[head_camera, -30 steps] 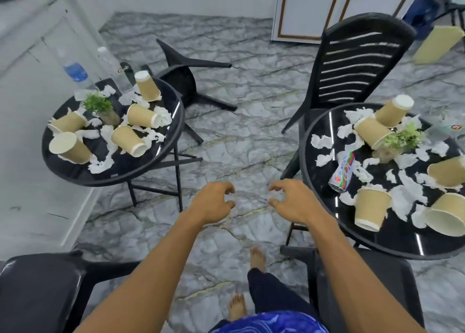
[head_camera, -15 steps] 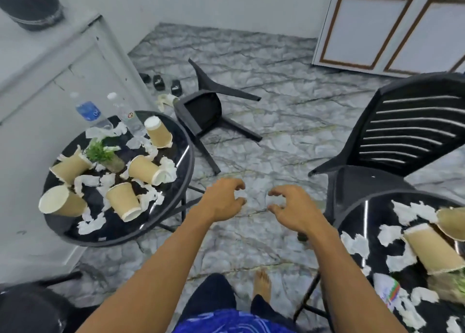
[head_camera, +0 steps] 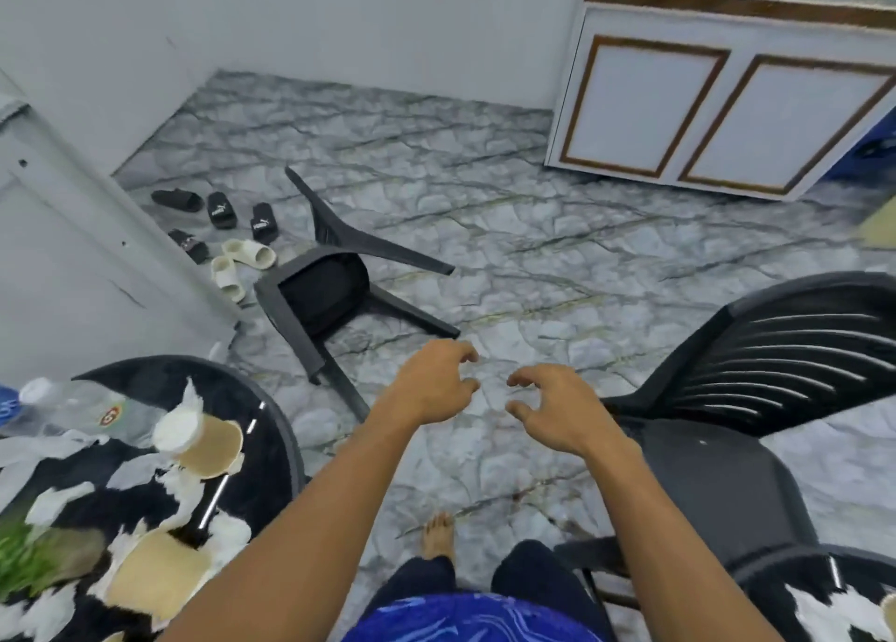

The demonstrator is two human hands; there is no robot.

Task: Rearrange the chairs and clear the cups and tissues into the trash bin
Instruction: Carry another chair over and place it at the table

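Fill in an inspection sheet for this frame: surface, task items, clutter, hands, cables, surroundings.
Surface: round black table at lower left, littered; a second table's edge at lower right.
Job's things: toppled chair lying on the floor; upright chair at right; paper cups and tissues on the left table; no trash bin in view.
Clutter: water bottle, small plant, slippers on the floor beyond the toppled chair.
Grippers: left hand and right hand held out over the floor, fingers loosely curled, holding nothing.
Cables: nothing seen.
Surroundings: marble-patterned floor, white cabinet doors.
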